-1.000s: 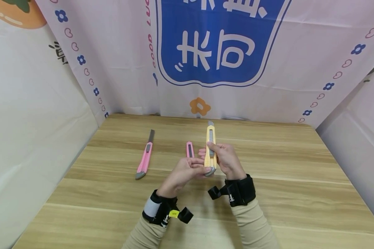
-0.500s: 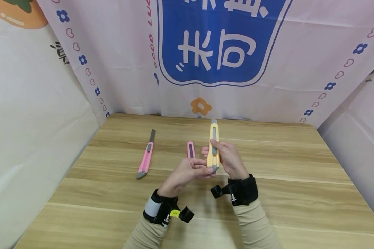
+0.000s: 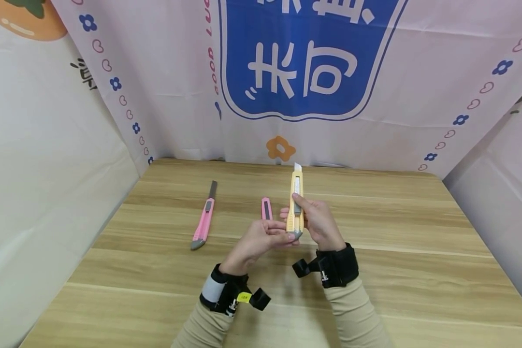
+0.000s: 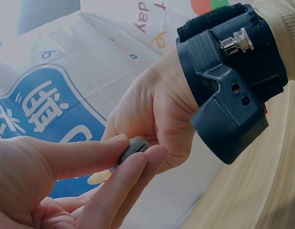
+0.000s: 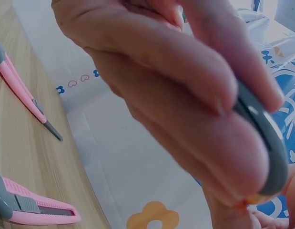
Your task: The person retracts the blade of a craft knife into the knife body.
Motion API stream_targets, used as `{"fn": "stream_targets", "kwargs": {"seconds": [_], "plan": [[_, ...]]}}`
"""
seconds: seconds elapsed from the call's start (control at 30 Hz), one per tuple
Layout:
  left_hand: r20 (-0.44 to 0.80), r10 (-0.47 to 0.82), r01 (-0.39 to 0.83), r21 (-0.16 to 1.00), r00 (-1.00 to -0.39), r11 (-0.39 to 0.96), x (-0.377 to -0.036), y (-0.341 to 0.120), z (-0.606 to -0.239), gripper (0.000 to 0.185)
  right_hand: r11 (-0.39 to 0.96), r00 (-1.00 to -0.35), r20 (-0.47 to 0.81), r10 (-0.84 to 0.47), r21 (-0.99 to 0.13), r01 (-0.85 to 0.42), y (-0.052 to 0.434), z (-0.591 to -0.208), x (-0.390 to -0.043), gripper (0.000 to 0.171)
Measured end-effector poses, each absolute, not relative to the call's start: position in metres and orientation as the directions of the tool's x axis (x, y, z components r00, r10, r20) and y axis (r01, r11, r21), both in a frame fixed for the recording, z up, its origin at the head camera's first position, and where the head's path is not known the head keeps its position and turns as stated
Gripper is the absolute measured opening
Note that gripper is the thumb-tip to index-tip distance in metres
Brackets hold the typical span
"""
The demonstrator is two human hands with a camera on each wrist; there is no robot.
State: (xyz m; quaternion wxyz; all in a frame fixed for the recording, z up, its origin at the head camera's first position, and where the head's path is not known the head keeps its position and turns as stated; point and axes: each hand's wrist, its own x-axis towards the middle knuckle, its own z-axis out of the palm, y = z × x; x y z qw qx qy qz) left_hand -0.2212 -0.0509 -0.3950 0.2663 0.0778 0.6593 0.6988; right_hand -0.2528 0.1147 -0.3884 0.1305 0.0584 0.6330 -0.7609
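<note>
A yellow utility knife [image 3: 295, 203] is held upright above the wooden table [image 3: 417, 251], a short piece of blade showing at its top. My right hand [image 3: 315, 220] grips its body, thumb on the grey slider. My left hand [image 3: 265, 237] pinches the grey end cap [image 4: 133, 147] at the bottom between thumb and fingers. The right wrist view shows my fingers wrapped round the knife [image 5: 261, 138].
A pink utility knife [image 3: 203, 220] with its blade out lies on the table to the left, also seen as pink knife [image 5: 23, 93]. A second pink knife [image 3: 266, 209] lies just behind my left hand. Printed cloth walls [image 3: 304, 72] enclose the table on three sides.
The yellow knife rose slightly and turned more upright. Its blade tip, drawn in half a second ago, now sticks out of the top again. Both hands kept their hold.
</note>
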Motion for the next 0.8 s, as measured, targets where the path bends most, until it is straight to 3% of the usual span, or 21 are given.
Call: {"fn": "stream_targets", "kwargs": {"seconds": [0.8], "plan": [[-0.223, 0.487, -0.26, 0.965, -0.845, -0.01, -0.2205, -0.0538, -0.3946, 0.035, -0.178, -0.97, -0.209, -0.124, -0.957, 0.229, 0.1133, -0.389, -0.2518, 0.046]]}}
